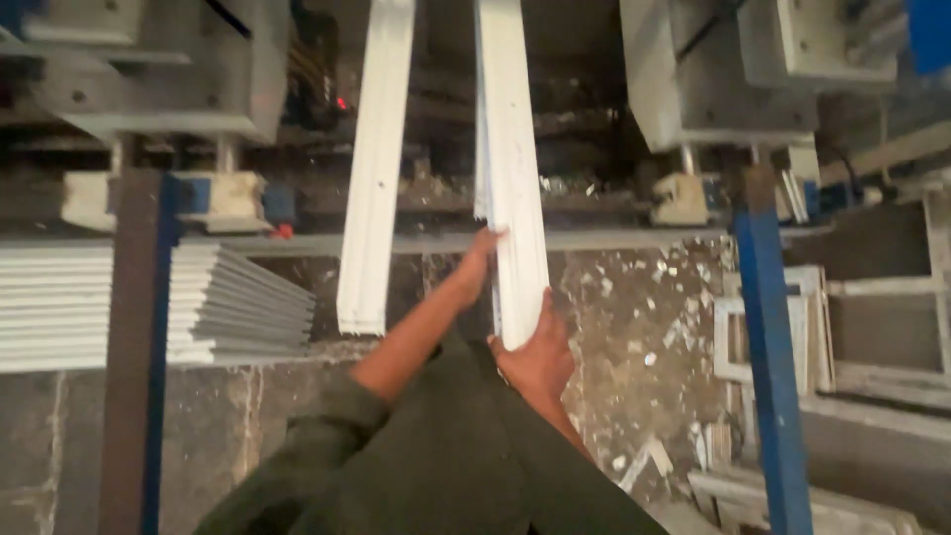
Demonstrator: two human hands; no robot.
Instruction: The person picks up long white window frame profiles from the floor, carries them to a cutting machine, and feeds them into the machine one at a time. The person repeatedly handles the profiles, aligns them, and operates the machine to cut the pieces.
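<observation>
Two long white profile bars run from the machine toward me. The right bar (510,168) is a bundle of thin white strips; my right hand (540,352) grips its near end from below. My left hand (477,260) reaches forward with a bare forearm and touches the bar's left edge higher up. The left bar (376,168) lies beside it, untouched, its near end hanging free. My dark green sleeves fill the bottom of the view.
A stack of white profile strips (228,302) lies at left behind a dark post (134,347). A blue steel post (768,347) stands at right. White frame pieces (773,327) and scraps litter the dusty floor. Grey machine housings (713,69) hang above.
</observation>
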